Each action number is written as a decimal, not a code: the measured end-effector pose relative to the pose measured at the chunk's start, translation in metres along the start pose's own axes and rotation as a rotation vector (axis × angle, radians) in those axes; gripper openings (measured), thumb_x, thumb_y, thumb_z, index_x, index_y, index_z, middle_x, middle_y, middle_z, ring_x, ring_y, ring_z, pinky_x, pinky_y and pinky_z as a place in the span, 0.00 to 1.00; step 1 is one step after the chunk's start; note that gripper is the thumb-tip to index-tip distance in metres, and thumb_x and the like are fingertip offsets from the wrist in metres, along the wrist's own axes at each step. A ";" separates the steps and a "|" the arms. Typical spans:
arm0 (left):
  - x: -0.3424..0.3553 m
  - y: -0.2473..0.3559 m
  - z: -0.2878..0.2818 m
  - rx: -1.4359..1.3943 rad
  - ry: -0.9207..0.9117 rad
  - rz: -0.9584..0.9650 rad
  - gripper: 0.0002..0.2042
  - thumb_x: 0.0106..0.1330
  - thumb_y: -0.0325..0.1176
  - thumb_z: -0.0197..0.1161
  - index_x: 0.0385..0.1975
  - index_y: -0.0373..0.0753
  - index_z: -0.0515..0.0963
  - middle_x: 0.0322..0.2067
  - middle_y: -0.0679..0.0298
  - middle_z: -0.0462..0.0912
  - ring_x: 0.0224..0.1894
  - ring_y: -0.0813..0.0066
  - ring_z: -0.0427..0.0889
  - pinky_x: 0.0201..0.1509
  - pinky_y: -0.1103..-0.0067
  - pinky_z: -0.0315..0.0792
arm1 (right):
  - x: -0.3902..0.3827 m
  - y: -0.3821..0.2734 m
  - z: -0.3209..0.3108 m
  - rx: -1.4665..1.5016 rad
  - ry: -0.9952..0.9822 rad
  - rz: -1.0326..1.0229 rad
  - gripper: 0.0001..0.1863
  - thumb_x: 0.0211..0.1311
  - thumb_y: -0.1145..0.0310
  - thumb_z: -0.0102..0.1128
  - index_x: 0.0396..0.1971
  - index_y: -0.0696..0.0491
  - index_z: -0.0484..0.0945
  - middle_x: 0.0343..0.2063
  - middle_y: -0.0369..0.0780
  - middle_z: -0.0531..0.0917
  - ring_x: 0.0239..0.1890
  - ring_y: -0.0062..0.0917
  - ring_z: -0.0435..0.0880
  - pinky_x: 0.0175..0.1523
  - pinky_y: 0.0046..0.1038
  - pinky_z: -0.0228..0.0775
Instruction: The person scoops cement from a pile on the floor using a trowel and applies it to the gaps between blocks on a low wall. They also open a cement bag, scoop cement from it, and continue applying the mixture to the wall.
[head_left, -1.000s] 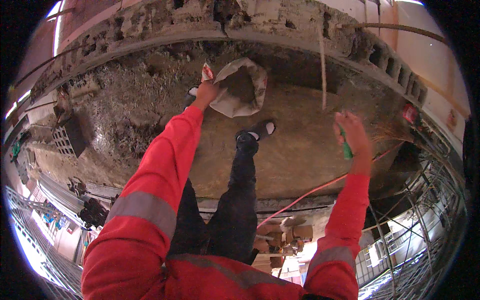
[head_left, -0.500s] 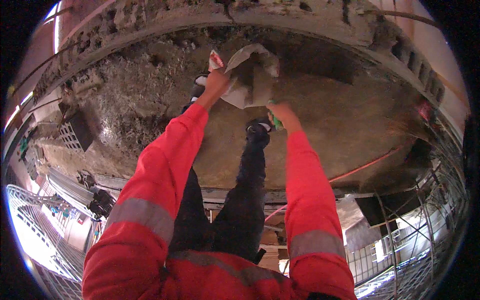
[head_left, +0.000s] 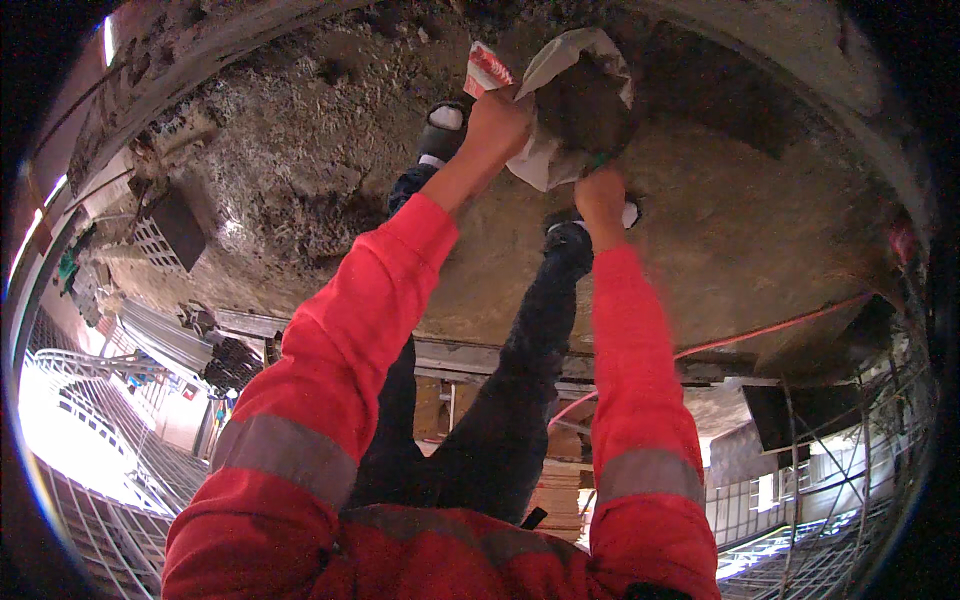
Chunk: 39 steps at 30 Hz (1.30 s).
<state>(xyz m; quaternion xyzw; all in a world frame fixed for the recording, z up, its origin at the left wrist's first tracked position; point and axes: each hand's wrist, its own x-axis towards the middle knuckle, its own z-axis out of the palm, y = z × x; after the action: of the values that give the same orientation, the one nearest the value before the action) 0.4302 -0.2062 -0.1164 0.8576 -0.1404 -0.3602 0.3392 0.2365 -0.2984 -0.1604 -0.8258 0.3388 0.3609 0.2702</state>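
A white-grey sack [head_left: 548,55] with dark contents stands open on the concrete floor between and beyond my feet. My left hand [head_left: 498,125] is closed at the sack's left rim, gripping it, with a red-and-white packet or flap [head_left: 487,66] sticking up above the fingers. My right hand [head_left: 602,200] is closed around a small green object [head_left: 600,160] at the lower right of the sack; most of that object is hidden by the hand and the sack. My sandalled feet [head_left: 443,125] are close beside the sack.
A dark perforated crate or block [head_left: 172,228] lies on the rough floor at the left. A red hose [head_left: 770,323] runs across the right side. A concrete ledge [head_left: 170,80] curves along the top. Metal bars and mesh [head_left: 830,470] fill the lower edges; a reddish item [head_left: 900,240] sits far right.
My right hand, with the green object, has moved left from out at the right to the sack. My left hand and the sack's rim appear higher and farther right in the picture.
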 end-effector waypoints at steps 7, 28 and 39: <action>0.020 -0.028 -0.015 0.613 -0.116 0.349 0.12 0.58 0.37 0.55 0.32 0.33 0.77 0.25 0.46 0.78 0.29 0.46 0.79 0.32 0.60 0.74 | 0.001 0.004 -0.051 -0.012 -0.069 0.030 0.16 0.54 0.65 0.50 0.34 0.61 0.78 0.35 0.55 0.80 0.42 0.49 0.79 0.45 0.45 0.72; 0.021 -0.003 0.001 0.406 -0.073 0.279 0.13 0.58 0.35 0.54 0.39 0.36 0.78 0.31 0.46 0.80 0.34 0.48 0.80 0.39 0.63 0.74 | 0.078 0.040 0.108 -0.240 0.308 -0.563 0.17 0.54 0.66 0.54 0.44 0.54 0.76 0.41 0.50 0.79 0.40 0.42 0.78 0.43 0.40 0.71; 0.021 0.008 -0.030 -0.198 -0.206 -0.181 0.14 0.64 0.35 0.53 0.45 0.34 0.75 0.28 0.59 0.79 0.30 0.73 0.77 0.31 0.73 0.72 | -0.010 0.064 -0.053 0.691 -0.424 0.016 0.20 0.55 0.52 0.58 0.36 0.56 0.73 0.16 0.36 0.76 0.16 0.23 0.72 0.22 0.31 0.64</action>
<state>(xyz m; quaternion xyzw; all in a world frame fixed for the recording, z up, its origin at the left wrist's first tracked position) 0.4666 -0.2076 -0.1068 0.7878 -0.0605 -0.4872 0.3720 0.2045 -0.3710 -0.1340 -0.5910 0.3834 0.3900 0.5930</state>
